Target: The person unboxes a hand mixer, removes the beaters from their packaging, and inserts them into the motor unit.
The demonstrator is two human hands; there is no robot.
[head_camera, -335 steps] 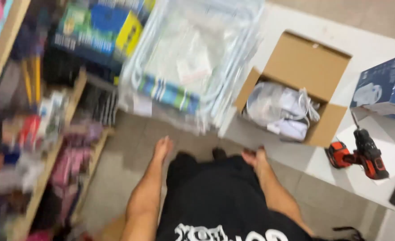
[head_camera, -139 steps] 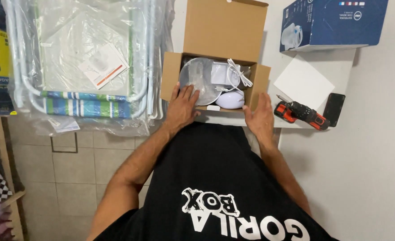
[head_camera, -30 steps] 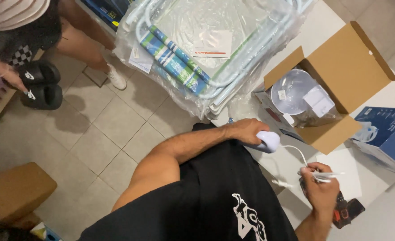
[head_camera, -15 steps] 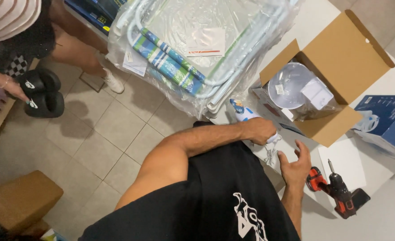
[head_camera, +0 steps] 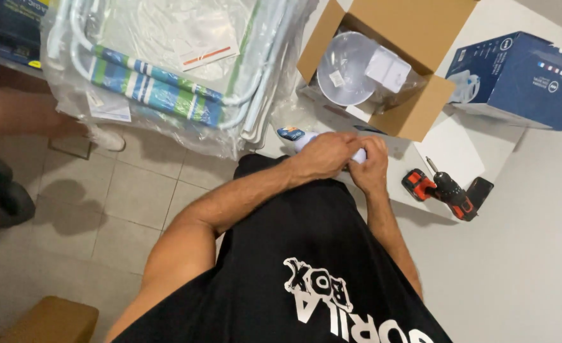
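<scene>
My left hand and my right hand are together over the edge of the white table, both gripping a small white device with a blue end. Most of the device is hidden under my fingers. Just beyond my hands stands an open cardboard box holding a clear plastic-wrapped round part and a white piece. A red and black cordless drill lies on the table to the right of my right hand.
A blue box sits at the table's far right, a dark phone beside the drill. A plastic-wrapped folding chair with striped fabric leans at upper left. Another person's leg and white shoe stand on the tiled floor at left.
My right hand was open near the drill half a second ago; it has come in to meet my left hand on the white device. The view has shifted slightly.
</scene>
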